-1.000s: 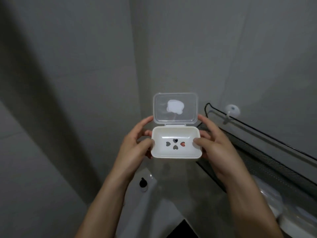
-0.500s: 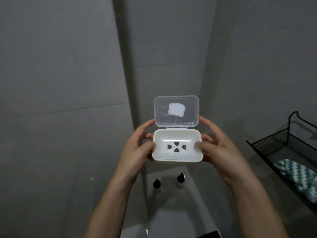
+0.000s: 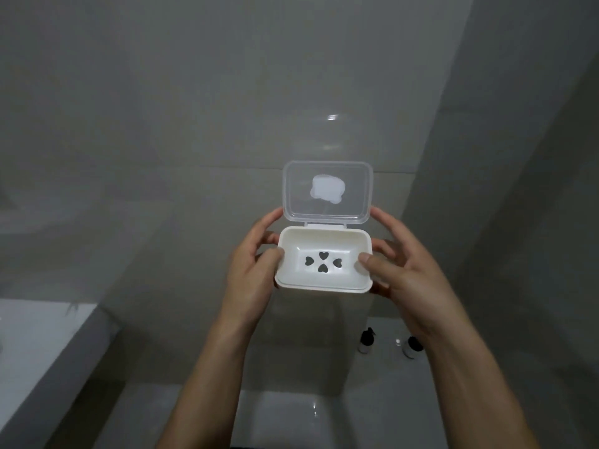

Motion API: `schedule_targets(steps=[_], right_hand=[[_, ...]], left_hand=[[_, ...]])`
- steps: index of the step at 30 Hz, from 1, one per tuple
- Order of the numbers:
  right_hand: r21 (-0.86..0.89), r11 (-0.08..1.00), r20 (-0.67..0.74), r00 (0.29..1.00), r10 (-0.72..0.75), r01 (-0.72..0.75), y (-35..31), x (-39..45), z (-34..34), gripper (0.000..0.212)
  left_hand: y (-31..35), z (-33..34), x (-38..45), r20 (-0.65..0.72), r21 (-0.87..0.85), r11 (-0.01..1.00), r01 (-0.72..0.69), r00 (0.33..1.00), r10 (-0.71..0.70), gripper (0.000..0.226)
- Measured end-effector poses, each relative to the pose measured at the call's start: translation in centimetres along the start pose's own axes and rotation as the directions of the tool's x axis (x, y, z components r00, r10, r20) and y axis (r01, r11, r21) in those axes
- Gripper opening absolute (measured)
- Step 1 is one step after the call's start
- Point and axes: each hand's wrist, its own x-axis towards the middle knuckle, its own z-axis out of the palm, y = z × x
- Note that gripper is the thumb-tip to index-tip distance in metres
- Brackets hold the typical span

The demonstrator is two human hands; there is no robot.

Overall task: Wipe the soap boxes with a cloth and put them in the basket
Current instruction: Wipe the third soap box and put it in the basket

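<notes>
One white soap box (image 3: 322, 264) is held up at frame centre, its long axis running 9 to 3 o'clock and its open cavity facing the camera. Its clear hinged lid (image 3: 327, 191) stands up toward 12 o'clock. Four heart-shaped drain holes pierce the floor. The left hand (image 3: 251, 273) grips the 9 o'clock end, the right hand (image 3: 402, 268) the 3 o'clock end, thumbs on the rim. Two small dark-capped bottles (image 3: 367, 341) stand at 5 o'clock.

Head view — forward, downward, close
</notes>
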Motion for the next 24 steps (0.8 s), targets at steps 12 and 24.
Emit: schedule_targets(steps=[12,24], right_hand=[[0.047,0.997,0.489,0.872,0.035,-0.067,2.6,4.4,22.0,0.055],[-0.015,0.991,0.905,0.42,0.07,-0.132,4.9,3.4,41.1,0.049]], left_hand=[[0.6,-19.5,-6.1,-0.577,0.143,0.985,0.098,0.817,0.003,0.05],[1.6,-29.3,-15.5,-0.941,0.094,0.962,0.255,0.34,0.002,0.052]])
